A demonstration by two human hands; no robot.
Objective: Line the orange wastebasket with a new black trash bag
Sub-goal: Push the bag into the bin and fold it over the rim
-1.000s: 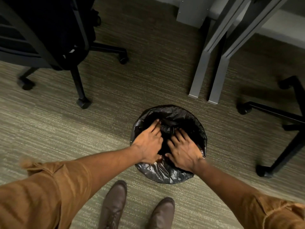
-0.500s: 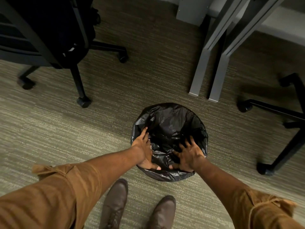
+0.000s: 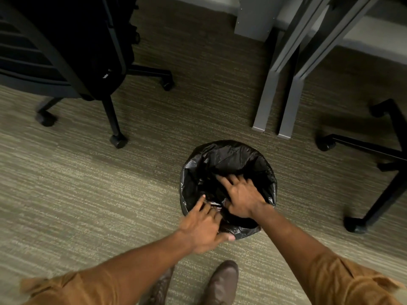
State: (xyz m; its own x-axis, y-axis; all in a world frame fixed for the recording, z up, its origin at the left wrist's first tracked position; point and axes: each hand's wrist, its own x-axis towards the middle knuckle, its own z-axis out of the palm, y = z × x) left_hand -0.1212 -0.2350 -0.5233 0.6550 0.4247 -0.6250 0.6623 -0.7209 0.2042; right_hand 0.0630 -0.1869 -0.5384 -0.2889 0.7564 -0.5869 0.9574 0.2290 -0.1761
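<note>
left hand (image 3: pixel 203 225) on rim | right hand (image 3: pixel 242 194) inside black trash bag (image 3: pixel 231 157)

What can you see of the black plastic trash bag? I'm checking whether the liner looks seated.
The glossy, crinkled black plastic trash bag is opened out in a round bin on the striped carpet, its edge folded over the rim all round, hiding the bin's colour. The far side looks smooth; the near side bunches. The left hand rests on the near rim, and the right hand presses, fingers spread, inside.
</note>
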